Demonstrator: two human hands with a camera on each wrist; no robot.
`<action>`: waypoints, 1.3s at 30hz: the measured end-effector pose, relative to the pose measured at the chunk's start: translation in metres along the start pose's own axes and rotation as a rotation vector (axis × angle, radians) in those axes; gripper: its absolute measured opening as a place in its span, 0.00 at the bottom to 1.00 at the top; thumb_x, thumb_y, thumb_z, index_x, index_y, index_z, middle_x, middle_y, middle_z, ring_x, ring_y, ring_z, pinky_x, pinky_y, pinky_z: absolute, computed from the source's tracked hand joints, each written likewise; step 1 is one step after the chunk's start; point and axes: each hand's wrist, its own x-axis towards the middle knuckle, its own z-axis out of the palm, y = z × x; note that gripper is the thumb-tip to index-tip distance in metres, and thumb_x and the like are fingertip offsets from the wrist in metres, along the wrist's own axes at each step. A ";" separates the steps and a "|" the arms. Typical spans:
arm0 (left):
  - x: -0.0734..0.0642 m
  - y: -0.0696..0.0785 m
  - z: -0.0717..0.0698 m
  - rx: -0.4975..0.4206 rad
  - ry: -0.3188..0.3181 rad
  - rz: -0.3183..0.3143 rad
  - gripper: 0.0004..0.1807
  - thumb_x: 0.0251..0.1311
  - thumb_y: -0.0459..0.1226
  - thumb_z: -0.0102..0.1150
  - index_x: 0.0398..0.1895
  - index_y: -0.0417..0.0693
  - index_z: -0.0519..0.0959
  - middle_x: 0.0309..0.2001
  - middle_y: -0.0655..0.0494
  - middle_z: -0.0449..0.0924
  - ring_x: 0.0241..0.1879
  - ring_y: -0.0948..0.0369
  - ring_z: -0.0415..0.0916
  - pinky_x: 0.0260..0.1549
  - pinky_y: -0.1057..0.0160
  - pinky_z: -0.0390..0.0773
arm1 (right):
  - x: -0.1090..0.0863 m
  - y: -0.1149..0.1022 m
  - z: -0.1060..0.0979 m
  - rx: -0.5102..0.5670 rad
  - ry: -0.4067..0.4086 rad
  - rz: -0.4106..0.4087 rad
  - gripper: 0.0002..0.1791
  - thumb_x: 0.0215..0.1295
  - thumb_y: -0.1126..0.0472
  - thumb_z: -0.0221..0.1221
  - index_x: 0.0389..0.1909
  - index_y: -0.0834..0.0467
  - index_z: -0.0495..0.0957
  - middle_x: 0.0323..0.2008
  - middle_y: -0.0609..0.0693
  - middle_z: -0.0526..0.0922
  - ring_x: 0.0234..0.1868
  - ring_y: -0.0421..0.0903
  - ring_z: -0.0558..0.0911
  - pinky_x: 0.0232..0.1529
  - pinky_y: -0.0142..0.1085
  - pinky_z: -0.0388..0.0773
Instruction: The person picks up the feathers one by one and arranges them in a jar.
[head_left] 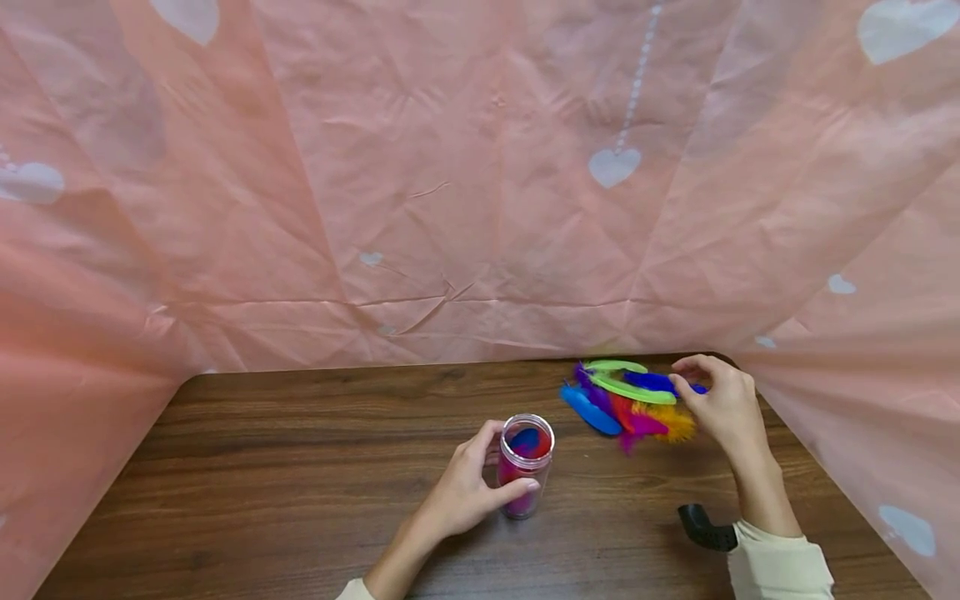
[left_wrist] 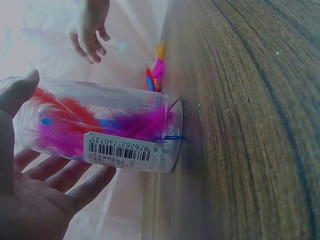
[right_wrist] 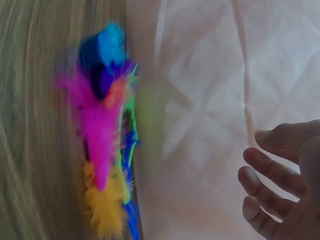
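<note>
A clear plastic jar (head_left: 517, 505) without a lid stands upright on the table, holding red, magenta and blue feathers (left_wrist: 70, 117). My left hand (head_left: 461, 493) grips it, thumb on the near side and fingers round the far side. A barcode label (left_wrist: 122, 152) shows low on its wall. To the right lies a loose pile of feathers: light green (head_left: 637, 390), sky blue (head_left: 591, 410), magenta (head_left: 639, 427), yellow-orange (head_left: 678, 423), also red, purple and dark blue. Over the pile's right end hovers my right hand (head_left: 726, 404), fingers loosely bent, nothing between them.
The brown wood-grain table (head_left: 300, 483) ends at the back against a pink cloth (head_left: 450, 208) with pale hearts, which also rises at both sides. A curved black piece (head_left: 705, 531) shows beside my right sleeve (head_left: 780, 567).
</note>
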 end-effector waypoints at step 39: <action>0.002 -0.001 0.000 -0.002 0.002 0.007 0.29 0.59 0.36 0.76 0.60 0.40 0.73 0.53 0.46 0.84 0.54 0.54 0.83 0.56 0.60 0.84 | -0.012 0.076 0.003 -0.134 -0.195 0.330 0.08 0.65 0.66 0.63 0.40 0.68 0.83 0.36 0.66 0.86 0.37 0.66 0.82 0.29 0.49 0.76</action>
